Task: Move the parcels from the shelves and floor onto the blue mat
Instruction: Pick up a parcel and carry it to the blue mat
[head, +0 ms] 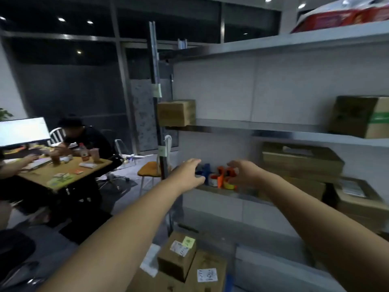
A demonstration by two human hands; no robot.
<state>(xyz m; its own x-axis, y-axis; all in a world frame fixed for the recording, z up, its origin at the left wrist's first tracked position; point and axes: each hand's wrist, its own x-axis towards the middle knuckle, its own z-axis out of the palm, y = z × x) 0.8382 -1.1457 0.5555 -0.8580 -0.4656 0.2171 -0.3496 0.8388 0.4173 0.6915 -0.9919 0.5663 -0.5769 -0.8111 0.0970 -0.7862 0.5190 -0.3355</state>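
Much of the picture is smeared by motion blur, so labels on the boxes cannot be read and the small items on the lower shelf [227, 191] are hard to tell apart: a blue object [205, 172] and some orange and red pieces with a yellow roll [226, 179] sit in a cluster there, partly covered by the two hands. The left hand [190, 172] reaches toward the left end of that shelf with fingers spread and nothing in it; the right hand [245, 172] hovers just right of the cluster with fingers curled, and whether it is pinching anything cannot be told. The blue mat is not in view. Parcels remain on the shelving: a small brown box [176, 112] at the left end of the middle shelf [273, 128], a larger carton with a green stripe [361, 116] at its right end, cut off by the frame edge, and stacked flat cartons [301, 160] on the lower shelf to the right, the far-right ones partly cropped. On the top shelf a red-and-white package [345, 14] is only partly seen. Near the bottom, on the floor, a small labelled box [177, 255] rests on a wider carton [207, 270], whose lower part is cut off. At the far left a seated person [84, 135] sits at a wooden table [63, 170] beside a bright monitor [24, 130].
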